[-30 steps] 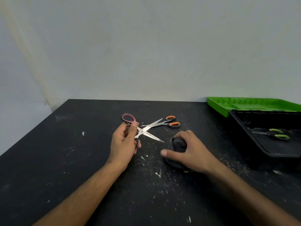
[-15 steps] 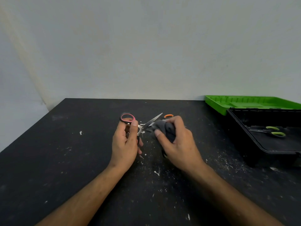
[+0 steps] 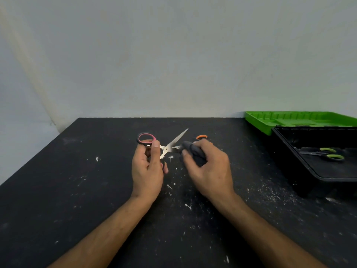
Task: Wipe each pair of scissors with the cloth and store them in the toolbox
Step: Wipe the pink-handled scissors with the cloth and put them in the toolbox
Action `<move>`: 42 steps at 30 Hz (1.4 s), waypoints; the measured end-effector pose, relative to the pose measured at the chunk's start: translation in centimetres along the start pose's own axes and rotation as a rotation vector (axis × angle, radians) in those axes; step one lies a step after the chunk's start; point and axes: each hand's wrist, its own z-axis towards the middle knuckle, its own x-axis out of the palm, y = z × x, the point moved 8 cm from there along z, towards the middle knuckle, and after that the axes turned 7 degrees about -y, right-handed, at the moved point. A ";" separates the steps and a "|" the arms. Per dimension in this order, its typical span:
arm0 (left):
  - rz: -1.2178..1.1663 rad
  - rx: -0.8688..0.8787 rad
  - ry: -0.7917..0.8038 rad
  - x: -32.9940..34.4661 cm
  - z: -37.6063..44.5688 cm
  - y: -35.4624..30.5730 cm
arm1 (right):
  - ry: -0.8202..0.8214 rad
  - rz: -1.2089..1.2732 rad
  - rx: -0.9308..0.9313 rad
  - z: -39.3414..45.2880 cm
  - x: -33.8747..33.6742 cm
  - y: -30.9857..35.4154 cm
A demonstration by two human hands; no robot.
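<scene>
My left hand [image 3: 147, 171] holds the pink-handled scissors [image 3: 170, 147] by the handles, blades spread open and pointing right. The upper blade sticks up free; the lower blade runs into the dark grey cloth [image 3: 193, 152], which my right hand [image 3: 209, 170] pinches around it. Behind my right hand lie the orange-handled scissors [image 3: 201, 137], mostly hidden, only one handle loop showing. The green-handled scissors [image 3: 328, 154] lie inside the open black toolbox [image 3: 289, 149] at the right.
The toolbox's green lid [image 3: 297, 120] lies open flat behind the box, against the wall. The black table [image 3: 77, 190] is speckled with white paint flecks. Its left edge runs diagonally near a pale wall.
My right hand lifted the cloth off the table, brought it left to the pink-handled scissors and closed it around the lower blade. The left hand has kept its hold.
</scene>
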 end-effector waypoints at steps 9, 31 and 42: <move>-0.007 -0.025 -0.026 -1.0 0.9 0.2 | -0.003 -0.032 0.249 0.9 -0.6 -5.4; 0.041 -0.001 0.193 0.4 -0.3 -0.3 | -0.140 -0.259 0.023 3.7 -4.5 -4.0; -0.056 -0.091 0.178 1.0 -0.7 0.1 | 0.020 -0.223 -0.192 0.8 -0.2 0.2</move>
